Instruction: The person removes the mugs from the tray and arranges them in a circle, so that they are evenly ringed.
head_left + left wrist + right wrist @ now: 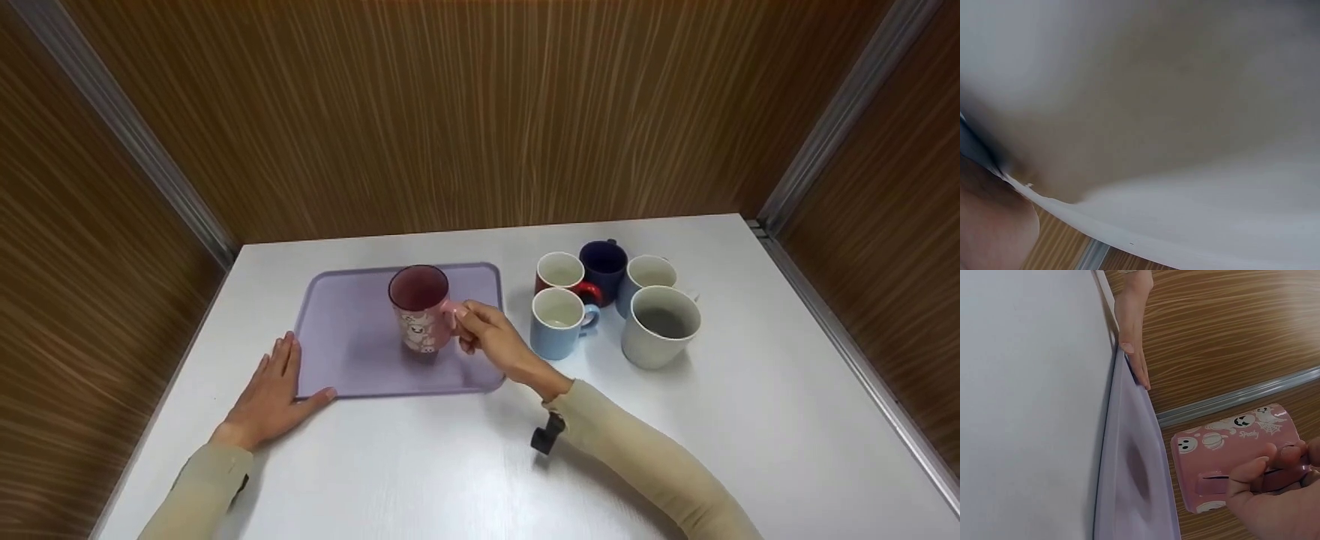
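A pink mug (424, 322) with white Halloween drawings and a dark red inside hangs upright over the purple tray (345, 337). My right hand (491, 336) grips it by its handle, fingers curled through. The right wrist view shows the same mug (1230, 450) raised off the tray, its shadow falling on the tray floor. At the tray's near left corner my left hand (270, 397) lies flat with straight fingers along the left rim, the thumb touching the front rim. In the left wrist view, only part of the left hand (994, 230) shows, against a blurred white surface.
Right of the tray stand several mugs: a red one (541, 283), a dark blue one (611, 281), a light blue one (553, 341), a grey-white one (649, 345) and a bluish one behind it (631, 292). Wood-patterned panels (480, 112) enclose the white table (420, 465) on three sides.
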Available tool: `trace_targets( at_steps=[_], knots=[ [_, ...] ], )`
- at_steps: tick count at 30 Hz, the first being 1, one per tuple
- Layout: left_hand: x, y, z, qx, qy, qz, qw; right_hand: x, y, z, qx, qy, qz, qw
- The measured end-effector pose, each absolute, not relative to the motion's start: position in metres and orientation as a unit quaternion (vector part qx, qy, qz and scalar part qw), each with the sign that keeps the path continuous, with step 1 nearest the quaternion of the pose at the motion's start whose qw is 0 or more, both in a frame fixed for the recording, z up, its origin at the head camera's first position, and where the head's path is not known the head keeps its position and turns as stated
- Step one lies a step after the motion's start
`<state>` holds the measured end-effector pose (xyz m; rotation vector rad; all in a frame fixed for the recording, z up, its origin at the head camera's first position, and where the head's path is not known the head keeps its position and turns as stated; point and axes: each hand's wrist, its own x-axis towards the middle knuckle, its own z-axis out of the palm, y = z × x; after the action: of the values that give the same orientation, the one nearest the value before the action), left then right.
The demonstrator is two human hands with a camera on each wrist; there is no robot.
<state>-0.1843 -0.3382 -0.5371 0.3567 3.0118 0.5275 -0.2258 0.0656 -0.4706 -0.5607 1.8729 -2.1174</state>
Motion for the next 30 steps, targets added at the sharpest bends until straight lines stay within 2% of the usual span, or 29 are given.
trace_targets(
  at_steps=[19,30],
  knots=[
    [-0.186,-0.341,-0.537,0.110,0.977,0.177,0.045,-0.185,0.143,-0.457,-0.185,0.615,-0.751,0.152],
    [-0.183,-0.339,-0.536,0.111,0.978,0.171,0.049,-0.155,0.196,-0.470,-0.189,0.616,-0.747,0.165]
  ],
)
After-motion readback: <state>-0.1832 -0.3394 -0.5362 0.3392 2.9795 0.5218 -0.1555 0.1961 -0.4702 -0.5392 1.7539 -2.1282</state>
